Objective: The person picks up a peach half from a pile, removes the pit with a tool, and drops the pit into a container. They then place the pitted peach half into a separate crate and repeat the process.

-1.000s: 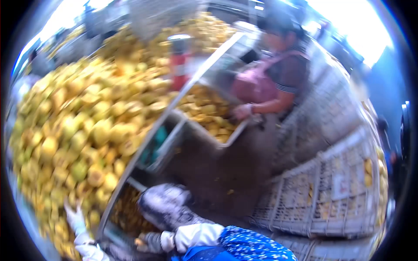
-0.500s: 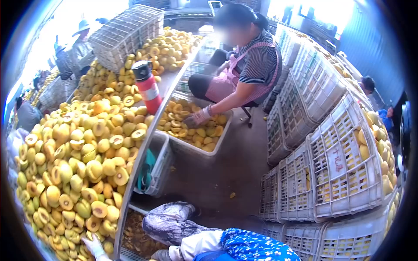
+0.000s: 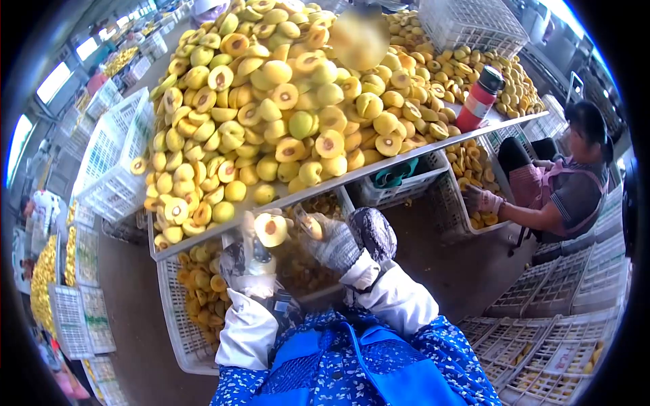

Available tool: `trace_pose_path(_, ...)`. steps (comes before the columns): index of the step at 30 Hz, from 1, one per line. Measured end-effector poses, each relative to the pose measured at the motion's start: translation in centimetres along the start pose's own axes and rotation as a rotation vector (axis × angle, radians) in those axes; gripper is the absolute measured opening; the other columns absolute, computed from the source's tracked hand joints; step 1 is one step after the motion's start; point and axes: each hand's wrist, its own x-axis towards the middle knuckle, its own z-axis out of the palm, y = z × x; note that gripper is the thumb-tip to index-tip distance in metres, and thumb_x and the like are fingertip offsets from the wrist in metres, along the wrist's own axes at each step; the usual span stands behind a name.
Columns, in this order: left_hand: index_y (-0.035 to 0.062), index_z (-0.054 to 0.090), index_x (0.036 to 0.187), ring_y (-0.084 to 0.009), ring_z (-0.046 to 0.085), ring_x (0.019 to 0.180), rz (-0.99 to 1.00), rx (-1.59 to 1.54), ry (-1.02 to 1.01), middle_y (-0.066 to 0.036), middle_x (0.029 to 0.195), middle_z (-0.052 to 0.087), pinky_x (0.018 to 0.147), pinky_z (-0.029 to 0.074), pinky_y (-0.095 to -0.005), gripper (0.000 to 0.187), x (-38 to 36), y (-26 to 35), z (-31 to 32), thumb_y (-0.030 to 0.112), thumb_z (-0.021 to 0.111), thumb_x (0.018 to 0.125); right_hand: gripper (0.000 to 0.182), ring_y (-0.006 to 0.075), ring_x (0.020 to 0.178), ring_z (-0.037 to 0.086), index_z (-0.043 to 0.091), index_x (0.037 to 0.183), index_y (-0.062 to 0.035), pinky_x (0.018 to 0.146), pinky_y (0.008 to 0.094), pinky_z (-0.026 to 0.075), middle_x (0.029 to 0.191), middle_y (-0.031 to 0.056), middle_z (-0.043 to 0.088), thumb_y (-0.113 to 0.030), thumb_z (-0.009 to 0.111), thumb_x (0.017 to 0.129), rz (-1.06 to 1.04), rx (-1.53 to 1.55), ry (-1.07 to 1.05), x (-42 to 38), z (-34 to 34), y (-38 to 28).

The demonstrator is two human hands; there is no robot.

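Note:
My left hand (image 3: 256, 252), in a pale glove, is closed on a yellow peach half (image 3: 271, 230), its cut face with a brownish centre turned up. To its right, my right hand (image 3: 333, 245) wears a grey-white knitted glove. Its fingers are curled round a small object with a brownish tip (image 3: 311, 227), too blurred to name. Both hands are at the near edge of a metal-rimmed table (image 3: 379, 162), apart from each other. A large heap of peach halves (image 3: 271, 115) covers the table in front of them.
Below my left hand stands a white crate (image 3: 169, 308) of peach halves; blurred brown scraps (image 3: 308, 271) lie beneath my hands. A red flask (image 3: 477, 101) stands on the table. At right, a seated co-worker (image 3: 565, 179) reaches into another crate (image 3: 450, 203). Stacked crates (image 3: 562, 345) line the right side.
My view has swung left and down to my hands. My left hand, earlier at the heap's near edge, now holds a peach half. My right hand has come up beside it.

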Motion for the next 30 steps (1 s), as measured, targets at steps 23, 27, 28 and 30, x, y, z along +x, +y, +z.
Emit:
trace_pose_path(23,0.0014,0.055,0.105,-0.0181,0.058,0.085,0.265,0.311,0.16,-0.012,0.099,0.061,0.074,0.048,-0.028,0.031,-0.4,-6.5,4.0,0.029,0.05,0.091,0.025,0.0146,0.076,0.057,0.063,0.094,-0.0056,0.071,0.033,0.046,0.079,0.0076,0.063,-0.026,0.065,0.079,0.376,0.139,-0.04,-3.5,-1.0,1.2)
trace_pose_path(27,0.004,0.051,0.108,-0.0167,0.06,0.076,0.425,0.667,0.005,-0.011,0.094,0.062,0.064,0.05,-0.0263,0.024,-0.4,-3.9,3.4,0.009,0.057,0.085,0.039,0.0232,0.089,0.057,0.053,0.114,-0.004,0.07,0.0335,0.048,0.102,0.0141,0.058,-0.031,0.059,0.086,0.024,-0.253,-0.133,-6.1,-3.6,5.1)
trace_pose_path(28,0.004,0.051,0.108,-0.017,0.061,0.075,0.432,0.695,0.048,-0.011,0.093,0.062,0.063,0.051,-0.0268,0.027,-0.5,-3.8,3.4,0.005,0.06,0.083,0.039,0.0261,0.089,0.057,0.051,0.118,-0.004,0.068,0.0331,0.048,0.103,0.0161,0.056,-0.03,0.055,0.089,-0.243,-0.713,-0.166,-6.3,-4.2,4.0)
trace_pose_path(30,0.0046,0.052,0.108,-0.0184,0.062,0.075,0.565,0.919,0.05,-0.012,0.091,0.063,0.063,0.051,-0.0282,0.028,-1.9,-0.6,6.5,0.007,0.062,0.081,0.039,0.0321,0.071,0.057,0.048,0.122,-0.0031,0.057,0.0367,0.046,0.089,0.0185,0.053,-0.023,0.052,0.089,0.002,-0.471,-0.129,-5.7,-3.4,3.0)
